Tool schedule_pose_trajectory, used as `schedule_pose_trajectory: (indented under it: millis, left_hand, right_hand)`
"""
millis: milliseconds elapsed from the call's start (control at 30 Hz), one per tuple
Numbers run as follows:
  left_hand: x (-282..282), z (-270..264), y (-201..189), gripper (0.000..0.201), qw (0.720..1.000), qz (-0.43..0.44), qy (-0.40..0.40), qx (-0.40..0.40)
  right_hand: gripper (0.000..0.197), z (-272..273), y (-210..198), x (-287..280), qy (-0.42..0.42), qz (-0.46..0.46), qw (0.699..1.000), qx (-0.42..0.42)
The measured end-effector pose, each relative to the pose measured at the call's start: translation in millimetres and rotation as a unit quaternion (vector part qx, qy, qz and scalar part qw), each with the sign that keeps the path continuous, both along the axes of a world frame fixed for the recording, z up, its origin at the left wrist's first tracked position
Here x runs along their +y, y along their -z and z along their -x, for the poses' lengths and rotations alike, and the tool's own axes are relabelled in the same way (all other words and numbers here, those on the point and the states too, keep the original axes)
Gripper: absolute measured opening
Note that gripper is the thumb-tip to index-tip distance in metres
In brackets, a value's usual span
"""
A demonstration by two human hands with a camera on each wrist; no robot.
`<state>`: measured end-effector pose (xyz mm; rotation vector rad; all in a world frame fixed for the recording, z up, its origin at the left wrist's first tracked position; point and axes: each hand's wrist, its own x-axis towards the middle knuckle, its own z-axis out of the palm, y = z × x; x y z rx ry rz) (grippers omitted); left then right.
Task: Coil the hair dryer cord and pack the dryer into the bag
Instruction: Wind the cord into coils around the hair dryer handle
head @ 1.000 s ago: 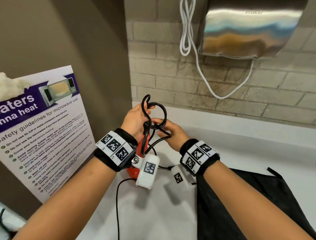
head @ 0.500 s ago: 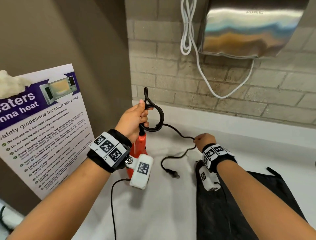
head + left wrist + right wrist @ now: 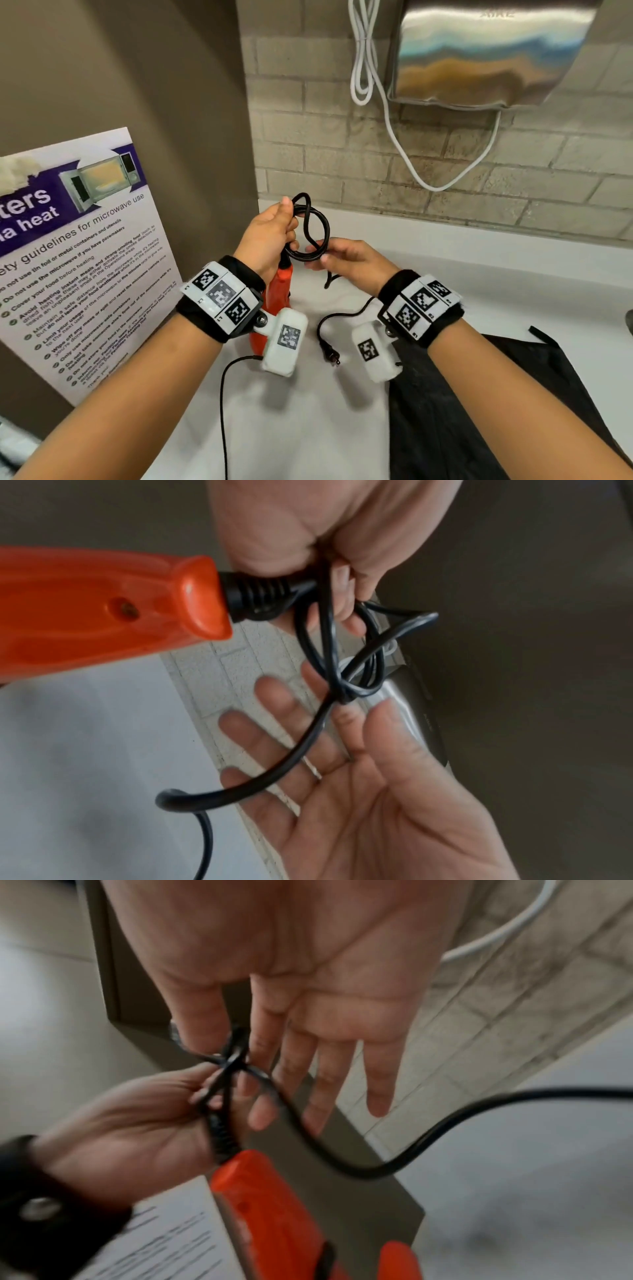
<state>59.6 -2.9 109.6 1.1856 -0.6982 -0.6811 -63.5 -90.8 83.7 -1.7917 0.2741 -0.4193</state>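
My left hand (image 3: 270, 233) grips several loops of the black cord (image 3: 327, 233) above the orange hair dryer (image 3: 279, 294), which hangs handle-up from that hand. In the left wrist view its fingers curl round the cord (image 3: 240, 794) by the dryer's handle end (image 3: 103, 615). My right hand (image 3: 346, 260) meets the coil's lower side. Thumb and forefinger pinch the cord (image 3: 369, 1171) there, and the other fingers stay straight. The plug (image 3: 333, 356) lies on the white counter (image 3: 308, 428). The black bag (image 3: 479, 411) lies flat to the right.
A microwave safety poster (image 3: 85, 257) leans against the brown wall on the left. A steel hand dryer (image 3: 479, 51) with a drooping white cable (image 3: 394, 137) hangs on the tiled wall behind. A thin black wire (image 3: 222, 411) runs from my left wrist camera.
My right hand swung out to the right along the cord, then came back to the left hand with another length. The plug has slid closer across the counter.
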Motion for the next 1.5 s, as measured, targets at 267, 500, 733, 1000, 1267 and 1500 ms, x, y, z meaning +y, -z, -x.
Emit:
schedule_pose_trajectory:
  millis: [267, 500, 733, 1000, 1267, 1500]
  left_hand:
    - [7, 1, -1, 0.034, 0.997, -0.014, 0.066, 0.038]
    - [3, 4, -1, 0.032, 0.998, -0.011, 0.048, 0.026]
    - [8, 10, -12, 0.040, 0.997, -0.051, 0.034, 0.051]
    - [5, 25, -11, 0.034, 0.995, -0.075, 0.070, 0.019]
    - [7, 25, -5, 0.029, 0.992, -0.064, 0.097, -0.045]
    - [11, 10, -7, 0.022, 0.996, -0.033, 0.059, -0.055]
  right_hand:
    - [0.027, -1, 29, -17, 0.143, 0.029, 0.988, 0.059]
    - [0.035, 3, 4, -4, 0.037, 0.060, 0.997, -0.026]
    - [0.027, 0, -1, 3, 0.032, 0.086, 0.996, -0.014]
    - [0.013, -13, -8, -10, 0.149, 0.188, 0.970, 0.046]
    - [0.024, -13, -22, -27, 0.231, 0.228, 0.946, 0.018]
    - [0.020, 3, -23, -25, 0.108, 0.383, 0.911, 0.105]
